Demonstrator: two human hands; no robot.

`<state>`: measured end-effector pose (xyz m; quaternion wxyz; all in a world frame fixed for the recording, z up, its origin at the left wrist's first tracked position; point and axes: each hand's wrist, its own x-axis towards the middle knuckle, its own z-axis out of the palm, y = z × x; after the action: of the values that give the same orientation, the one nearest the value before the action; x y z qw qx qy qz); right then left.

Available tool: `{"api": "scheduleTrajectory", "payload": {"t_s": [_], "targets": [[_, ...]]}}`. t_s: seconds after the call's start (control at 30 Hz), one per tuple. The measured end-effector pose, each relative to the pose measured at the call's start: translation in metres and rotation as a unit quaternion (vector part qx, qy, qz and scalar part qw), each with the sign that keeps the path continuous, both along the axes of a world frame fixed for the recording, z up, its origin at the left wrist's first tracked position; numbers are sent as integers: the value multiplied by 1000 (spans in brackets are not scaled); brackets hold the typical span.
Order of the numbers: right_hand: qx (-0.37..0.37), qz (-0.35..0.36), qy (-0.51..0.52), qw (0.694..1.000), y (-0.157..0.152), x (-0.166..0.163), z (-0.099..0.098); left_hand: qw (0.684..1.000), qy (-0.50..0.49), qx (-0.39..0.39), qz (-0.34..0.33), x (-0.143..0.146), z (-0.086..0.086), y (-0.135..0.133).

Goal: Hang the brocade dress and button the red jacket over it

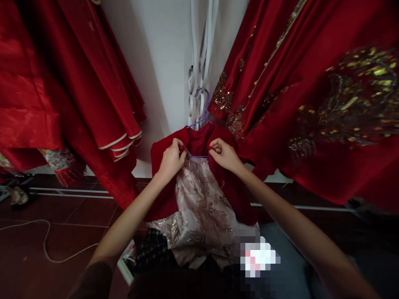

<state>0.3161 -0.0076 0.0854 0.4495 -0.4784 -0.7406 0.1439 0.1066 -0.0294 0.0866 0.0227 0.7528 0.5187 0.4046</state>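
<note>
A small red jacket (163, 166) hangs on a purple hanger (206, 112), its front parted in the middle. Below the hanger's bar, between the jacket's two sides, shows a shiny pale pink brocade garment (202, 199) that falls in folds toward my lap. My left hand (173, 158) pinches the jacket's left front edge near the collar. The opposite front edge is pinched by my right hand (223, 154) at about the same height. The fingertips of both hands partly cover the cloth they grip.
Red garments with pale trim (115, 104) hang on the left. On the right hang red garments with gold sequins (358, 95). White hooked straps (201, 54) run down the wall behind. A white cable (46, 241) and shoes (17, 195) lie on the floor at left. A blurred bright patch (260, 255) sits lower right.
</note>
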Motion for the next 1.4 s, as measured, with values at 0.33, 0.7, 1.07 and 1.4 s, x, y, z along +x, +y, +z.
{"api": "scheduleTrajectory", "payload": {"t_s": [0.33,0.7,1.07,1.4], "targets": [[-43,122,110,986,-24,-27,-14,989,-54,-28,-136,37,-21,-15],[-91,170,229,954,-33,-15,-29,984,-155,23,-87,29,-35,-25],[-66,144,173,972,-35,-12,-19,965,-219,-20,-142,25,-35,-21],[9,98,131,987,-47,-19,-12,982,-75,31,-171,18,-16,-28]]}}
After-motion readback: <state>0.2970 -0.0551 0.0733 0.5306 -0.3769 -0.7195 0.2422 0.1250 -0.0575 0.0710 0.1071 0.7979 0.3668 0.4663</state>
